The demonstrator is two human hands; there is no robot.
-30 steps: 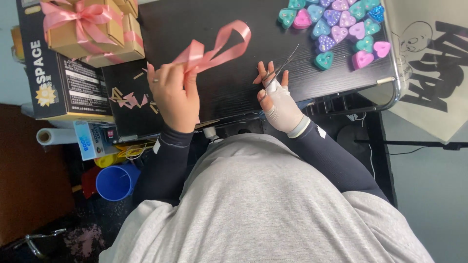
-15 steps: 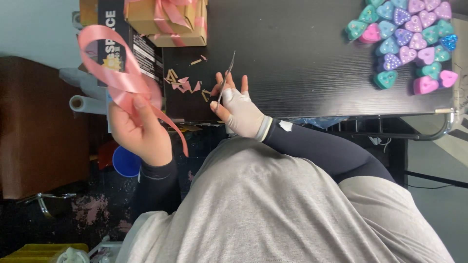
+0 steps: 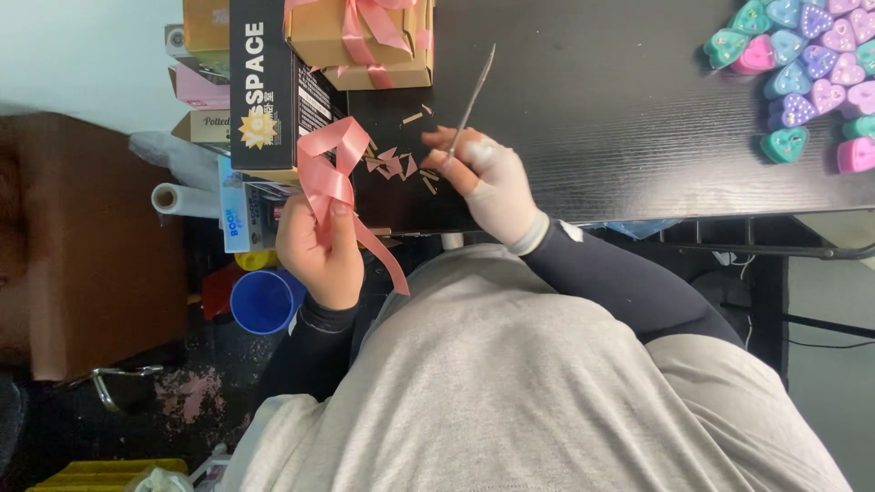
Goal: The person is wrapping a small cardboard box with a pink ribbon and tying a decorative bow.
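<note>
The left hand (image 3: 317,248) is clenched around a looped length of glossy pink satin ribbon (image 3: 330,173), its fingers (image 3: 342,219) pinching the strip where the loops gather. Above those fingers the ribbon folds into a bow-like loop that lies against the edge of the black wood-grain bench (image 3: 620,118); below them a single tail hangs down and slants toward the person's grey sweatshirt (image 3: 510,383). This hand is held just off the bench edge, over the cluttered floor side.

The right hand (image 3: 488,182), wrapped across the palm in a pale bandage or glove, rests on the bench with its fingers (image 3: 447,141) closed on a pair of slim metal scissors (image 3: 469,105). The blades look shut and point up and away from the fingers, toward a tan cardboard gift box tied with pink ribbon (image 3: 360,41). Small pink and tan paper and ribbon snippets (image 3: 396,164) lie scattered on the bench between the two hands, just beside the right fingers.

Just beyond the left fingers a black printed carton (image 3: 269,87) stands at the bench edge, touching the gift box. Well apart from the right fingers, at the far corner of the bench, sits a cluster of heart-shaped pastel candles in teal, purple and pink (image 3: 811,73). Under the left hand a blue plastic cup (image 3: 264,301) sits among the clutter below the bench.
</note>
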